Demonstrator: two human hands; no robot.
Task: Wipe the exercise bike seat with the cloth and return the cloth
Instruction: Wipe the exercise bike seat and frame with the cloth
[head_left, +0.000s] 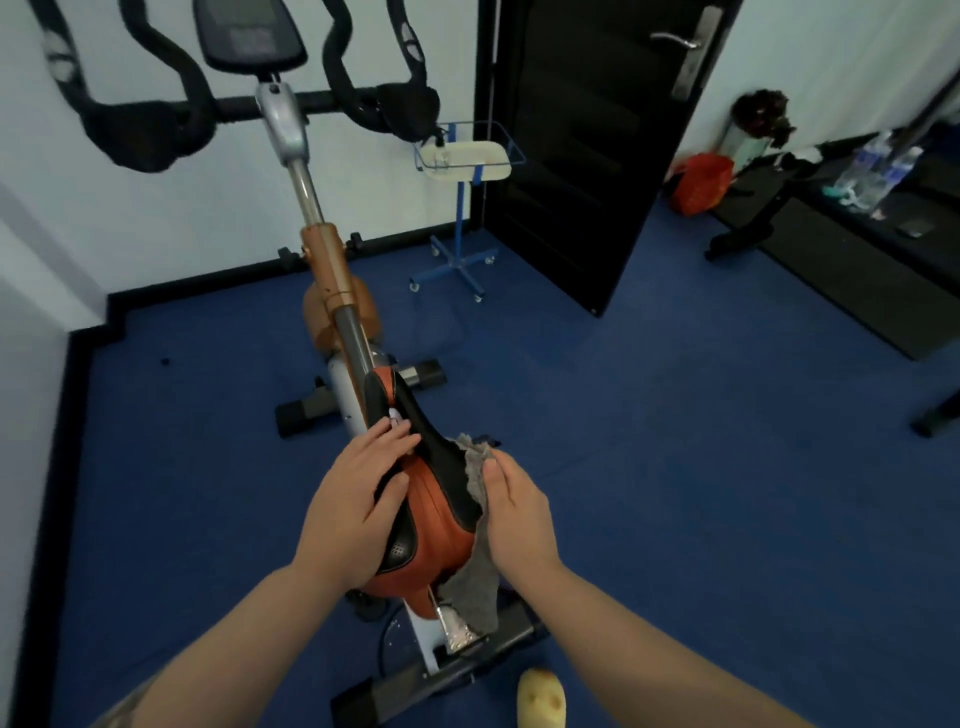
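Observation:
The exercise bike seat (434, 512), orange and black, sits low in the middle of the head view, its nose pointing away from me. My left hand (358, 499) lies flat on the seat's left side, fingers spread over the black strip. My right hand (517, 512) presses a grey cloth (475, 582) against the seat's right side. The cloth bunches above my thumb and hangs down below the seat's rear edge. Part of the cloth is hidden under my palm.
The bike's post (327, 260), handlebars (150, 130) and console (249, 36) rise ahead by the white wall. A blue wheeled stand with a tray (467, 158) stands behind the bike. A black door (587, 140) is open at right. A dark bench (852, 244) holds bottles. A yellow slipper (540, 699) is near the bike's base.

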